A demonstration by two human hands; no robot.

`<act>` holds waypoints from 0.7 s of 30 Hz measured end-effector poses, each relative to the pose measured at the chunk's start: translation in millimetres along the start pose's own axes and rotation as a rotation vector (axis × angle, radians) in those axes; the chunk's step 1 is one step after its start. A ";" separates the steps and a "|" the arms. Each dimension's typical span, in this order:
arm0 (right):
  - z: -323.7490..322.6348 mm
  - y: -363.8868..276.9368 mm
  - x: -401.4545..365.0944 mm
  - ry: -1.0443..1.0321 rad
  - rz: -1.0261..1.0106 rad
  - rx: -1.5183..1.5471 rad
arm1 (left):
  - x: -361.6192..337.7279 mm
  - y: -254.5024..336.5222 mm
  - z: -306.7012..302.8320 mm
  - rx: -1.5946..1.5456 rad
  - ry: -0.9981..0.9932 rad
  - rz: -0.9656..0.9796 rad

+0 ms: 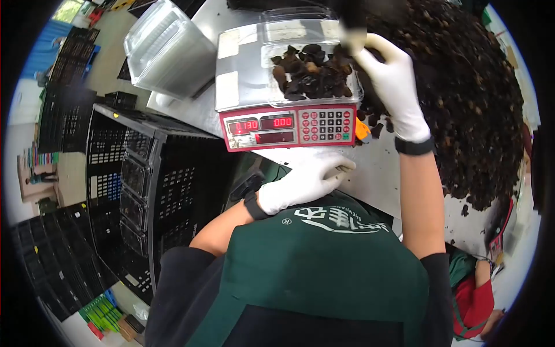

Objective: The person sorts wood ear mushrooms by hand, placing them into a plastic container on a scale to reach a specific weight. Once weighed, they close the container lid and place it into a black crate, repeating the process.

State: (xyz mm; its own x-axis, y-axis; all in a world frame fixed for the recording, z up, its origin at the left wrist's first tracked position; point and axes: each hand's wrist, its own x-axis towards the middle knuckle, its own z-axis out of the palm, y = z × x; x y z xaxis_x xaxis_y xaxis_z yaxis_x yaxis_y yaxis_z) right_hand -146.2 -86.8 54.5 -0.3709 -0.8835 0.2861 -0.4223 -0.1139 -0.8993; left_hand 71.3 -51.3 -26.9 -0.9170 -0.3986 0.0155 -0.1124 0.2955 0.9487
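Note:
A clear plastic tray (277, 53) holding dark brown wood ear mushrooms (312, 72) rests on the platform of a red and silver digital scale (292, 141). Its lit display reads 0.130 and 0.00. Over the tray's right edge, my white-gloved right hand (393, 75) has its fingertips pinched together against a dark, blurred thing (352, 17) too smeared to name. My left hand (306, 184), also gloved, hovers in front of the scale by my apron, fingers loosely curled, thumb apart, and nothing in it. An orange object (362, 132) lies beside the scale's right corner, partly hidden.
A large heap of wood ear mushrooms (462, 98) covers the table's right side. Stacked clear trays (167, 52) stand left of the scale. Black crates (150, 185) rise close to my left. Another person's red sleeve (474, 306) shows at lower right.

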 end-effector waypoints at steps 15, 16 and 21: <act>11.9 37.0 59.6 -0.266 -0.093 -0.055 | -36.3 32.0 -113.1 0.010 0.628 -0.357; 7.6 33.2 56.7 -0.235 -0.037 0.009 | -33.8 31.0 -119.2 0.003 0.706 -0.300; -21.9 38.4 31.1 -0.064 0.280 0.242 | -9.8 43.2 -151.9 0.108 0.977 -0.030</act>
State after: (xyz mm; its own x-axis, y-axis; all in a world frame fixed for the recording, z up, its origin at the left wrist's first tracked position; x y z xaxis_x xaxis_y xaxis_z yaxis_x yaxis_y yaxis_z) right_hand -192.0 -108.7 36.1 -0.3888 -0.9213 0.0039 -0.1012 0.0385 -0.9941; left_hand 133.6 -166.5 61.9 -0.1983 -0.9356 0.2923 -0.2101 0.3318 0.9196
